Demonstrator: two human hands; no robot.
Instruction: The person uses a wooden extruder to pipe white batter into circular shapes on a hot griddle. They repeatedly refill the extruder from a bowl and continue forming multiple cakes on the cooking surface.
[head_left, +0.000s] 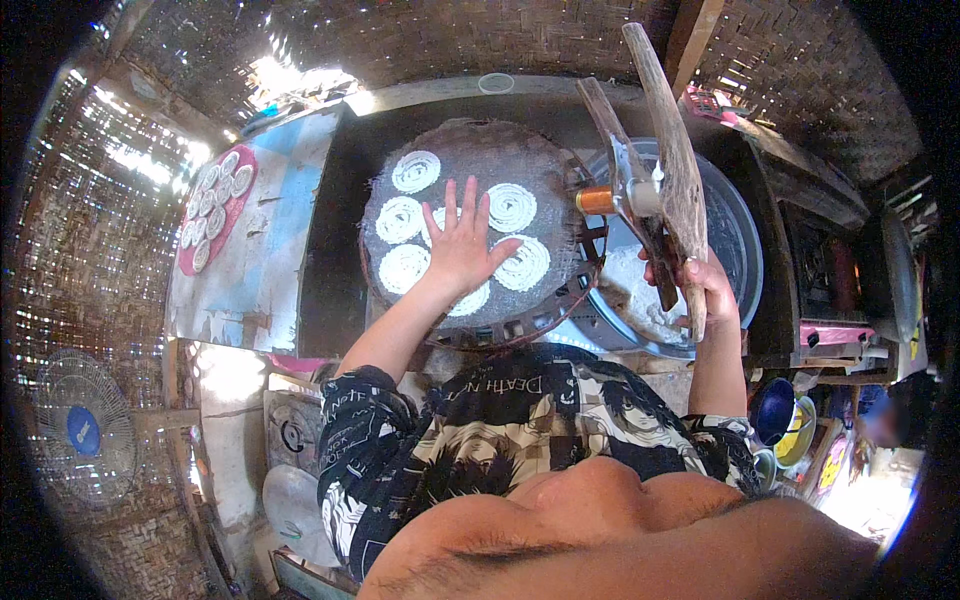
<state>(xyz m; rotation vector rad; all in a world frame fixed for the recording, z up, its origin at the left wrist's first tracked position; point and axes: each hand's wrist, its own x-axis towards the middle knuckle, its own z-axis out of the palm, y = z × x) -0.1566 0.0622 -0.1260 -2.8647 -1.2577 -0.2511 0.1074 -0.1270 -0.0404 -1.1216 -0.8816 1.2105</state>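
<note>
The left hand, fingers spread flat, is pressed on the round tray mid-frame; 1 soft noodle coil could be smeared. The wooden press is gripped by the right hand.

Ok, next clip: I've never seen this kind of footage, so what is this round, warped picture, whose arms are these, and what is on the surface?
There is no machine here. The single picture comes from a wide fisheye camera on a person's head, looking down, so straight edges bend near the rim and the person's patterned shirt fills the lower part.

Both arms belong to that person. The left hand lies spread and flat on a round dark woven tray, which bears white spiral coils of dough. The right hand grips the handles of a wooden hand press with a brass-coloured nozzle, held above a wide metal basin with a lump of white dough inside.

To the left, a red round tray holds more coils. A fan stands at lower left.
</note>
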